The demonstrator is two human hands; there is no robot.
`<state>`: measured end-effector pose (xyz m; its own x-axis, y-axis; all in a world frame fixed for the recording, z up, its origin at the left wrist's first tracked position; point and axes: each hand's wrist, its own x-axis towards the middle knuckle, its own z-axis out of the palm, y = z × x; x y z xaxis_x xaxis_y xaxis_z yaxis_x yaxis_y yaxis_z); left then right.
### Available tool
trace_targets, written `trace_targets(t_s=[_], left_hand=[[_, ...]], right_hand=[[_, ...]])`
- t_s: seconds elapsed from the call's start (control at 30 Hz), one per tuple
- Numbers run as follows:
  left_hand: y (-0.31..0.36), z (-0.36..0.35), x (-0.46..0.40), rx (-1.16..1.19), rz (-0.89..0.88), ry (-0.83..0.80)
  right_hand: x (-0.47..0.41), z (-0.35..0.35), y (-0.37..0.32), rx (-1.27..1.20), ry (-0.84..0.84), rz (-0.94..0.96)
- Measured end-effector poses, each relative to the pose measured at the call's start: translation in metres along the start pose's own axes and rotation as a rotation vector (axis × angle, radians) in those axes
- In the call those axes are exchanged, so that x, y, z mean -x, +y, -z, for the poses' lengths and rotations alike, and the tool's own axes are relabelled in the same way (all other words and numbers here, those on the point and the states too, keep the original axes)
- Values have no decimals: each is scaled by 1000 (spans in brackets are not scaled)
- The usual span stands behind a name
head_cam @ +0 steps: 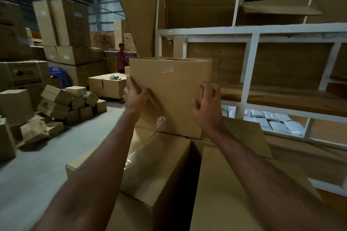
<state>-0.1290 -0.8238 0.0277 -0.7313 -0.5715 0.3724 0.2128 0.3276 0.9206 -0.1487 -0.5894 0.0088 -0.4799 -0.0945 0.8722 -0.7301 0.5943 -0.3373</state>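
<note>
The cardboard box (pixel 169 95) stands on end at the far side of a stack of lower boxes (pixel 159 170), just in front of the white rack (pixel 251 62). Its long axis runs roughly upright. A broad face is turned toward the person, and the closed flap seam is on top.

The left hand (pixel 134 97) grasps the box's left edge, with the fingers wrapped round the side and the thumb lying on the front face. The right hand (pixel 206 107) clasps the right edge about halfway up, its fingers curled round the corner. The frame is blurred, so I cannot tell whether the bottom of the box rests on the stack or is lifted just clear of it.

The box looks stiff, with crisp, uncrushed corners, so it should keep its shape when squeezed from both sides. Its weight is a guess, but both hands manage it from the sides alone, which suggests it is light to moderate. The plain board gives fair friction. The glossy tape (pixel 161 120) running down the front is slicker and is best avoided.

The safest hold is on opposite vertical edges, low enough to stop the tall box toppling. One palm could also slide under a bottom corner if the load proves heavier.
</note>
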Motion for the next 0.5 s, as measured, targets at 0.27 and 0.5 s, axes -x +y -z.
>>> trace_targets(t_s=[0.27,0.5], left_hand=[[-12,-5,8,-48,93,69],[-21,-9,20,-10,82,-67]], right_hand=[[14,-6,3,-13,-89,-122],[20,-16,-12,7,-239,-68]])
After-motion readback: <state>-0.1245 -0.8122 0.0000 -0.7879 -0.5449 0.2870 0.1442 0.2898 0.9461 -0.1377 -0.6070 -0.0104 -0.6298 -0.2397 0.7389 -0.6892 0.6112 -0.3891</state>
